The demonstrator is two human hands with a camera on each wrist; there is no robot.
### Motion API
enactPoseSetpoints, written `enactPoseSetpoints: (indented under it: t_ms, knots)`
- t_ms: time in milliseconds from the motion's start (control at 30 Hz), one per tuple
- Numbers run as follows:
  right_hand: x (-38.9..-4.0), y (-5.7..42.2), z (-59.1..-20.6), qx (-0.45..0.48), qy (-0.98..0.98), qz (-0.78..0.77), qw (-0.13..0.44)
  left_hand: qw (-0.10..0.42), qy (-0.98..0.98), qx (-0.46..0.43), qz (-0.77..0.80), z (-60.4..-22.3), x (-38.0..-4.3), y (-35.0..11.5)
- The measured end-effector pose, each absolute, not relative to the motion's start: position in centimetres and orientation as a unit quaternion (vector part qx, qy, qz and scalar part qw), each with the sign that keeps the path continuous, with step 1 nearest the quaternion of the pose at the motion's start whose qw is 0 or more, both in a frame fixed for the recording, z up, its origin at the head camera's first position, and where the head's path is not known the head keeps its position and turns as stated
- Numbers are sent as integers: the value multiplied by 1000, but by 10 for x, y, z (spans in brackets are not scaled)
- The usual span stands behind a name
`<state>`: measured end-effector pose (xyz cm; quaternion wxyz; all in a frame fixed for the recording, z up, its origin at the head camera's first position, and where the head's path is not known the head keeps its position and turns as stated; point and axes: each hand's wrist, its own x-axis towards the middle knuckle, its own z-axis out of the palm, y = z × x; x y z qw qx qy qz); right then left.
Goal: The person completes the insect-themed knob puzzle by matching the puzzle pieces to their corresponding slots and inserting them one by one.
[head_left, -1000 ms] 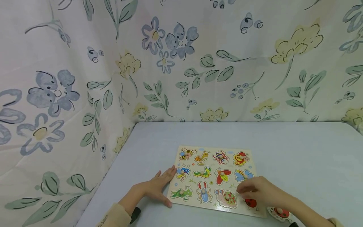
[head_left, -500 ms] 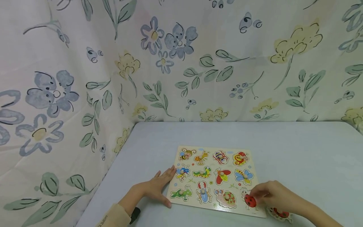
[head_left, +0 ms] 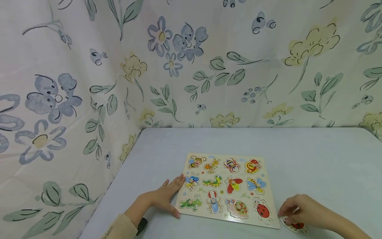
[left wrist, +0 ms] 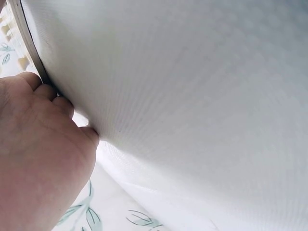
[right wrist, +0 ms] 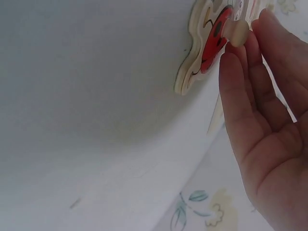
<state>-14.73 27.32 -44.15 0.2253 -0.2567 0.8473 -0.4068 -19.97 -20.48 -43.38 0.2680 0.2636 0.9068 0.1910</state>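
Observation:
A wooden insect puzzle board (head_left: 206, 191) lies on the table, with knobbed bug pieces set in it. At its bottom right corner is a printed ladybug picture (head_left: 263, 211) without a knob. My left hand (head_left: 164, 197) rests beside the board, fingers spread and touching its left edge. Just right of the board lies a loose ladybug puzzle piece (head_left: 298, 226), partly covered by my right hand (head_left: 304, 210). In the right wrist view, the piece's wooden knob (right wrist: 237, 32) stands between my thumb and loosely bent fingers, fingertips right by it.
The white table (head_left: 322, 159) stretches behind and to the right of the board. A flowered cloth (head_left: 238, 66) hangs along the back and left side of it. A small dark object (head_left: 142, 227) shows at my left cuff.
My right hand has moved right and toward me, from over the board's bottom right corner to the loose ladybug piece, uncovering the printed ladybug. My left hand has stayed put.

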Motion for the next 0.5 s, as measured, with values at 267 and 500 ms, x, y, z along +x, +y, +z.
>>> enactPoseSetpoints:
  t_ms: [267,500]
  knots:
    - [-142,280,-446,-253,838,-426,228,266,908,265,187,-435,-200,-205]
    - [-141,279,-450,-313,829,-423,190,265,908,264,189,-435,-200,-205]
